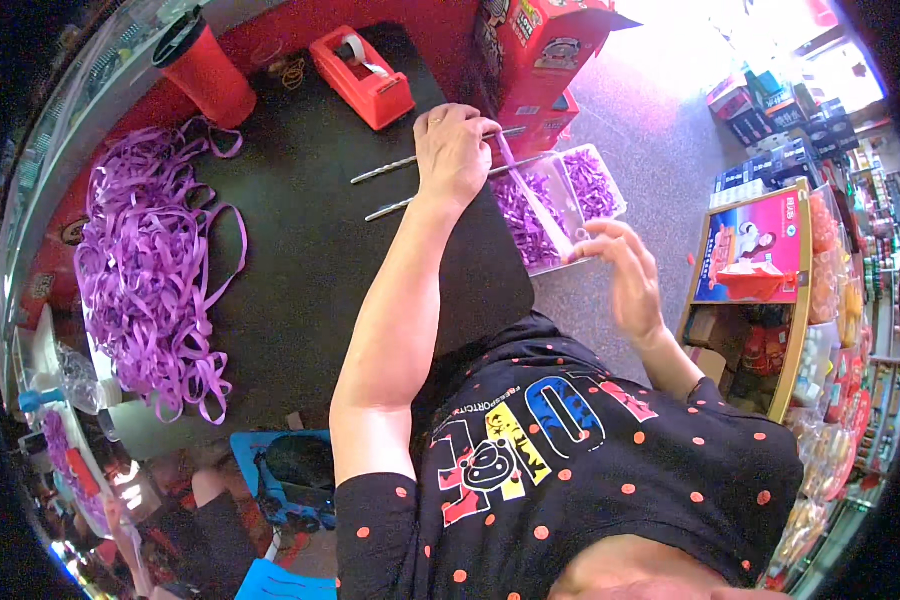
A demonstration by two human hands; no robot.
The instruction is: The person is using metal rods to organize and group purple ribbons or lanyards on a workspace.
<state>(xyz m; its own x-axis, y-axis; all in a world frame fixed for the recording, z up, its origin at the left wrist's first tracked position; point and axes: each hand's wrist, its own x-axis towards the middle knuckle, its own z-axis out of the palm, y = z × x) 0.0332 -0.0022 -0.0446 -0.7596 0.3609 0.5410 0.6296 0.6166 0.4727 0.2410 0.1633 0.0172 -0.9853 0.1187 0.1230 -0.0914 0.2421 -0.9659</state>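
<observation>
My left hand [455, 152] is closed over the dark table's edge, its fingertips pinching a purple ribbon [526, 190]. Two thin metal rods [385, 172] lie near that hand, one passing under it; whether the fingers also grip a rod is hidden. From the left fingers the ribbon runs taut, down and to the right. My right hand [628, 275] pinches its lower, pale-looking end between thumb and forefinger. Below the ribbon stands a clear divided box [618, 212] with many short purple ribbon pieces in its compartments.
A big heap of loose purple ribbon [150, 270] covers the left of the black table [300, 240]. At its back are a red tape dispenser [365, 80] and a red cylindrical container [210, 75]. Red cartons [545, 60] stand behind the box; stocked shelves [820, 330] line the right.
</observation>
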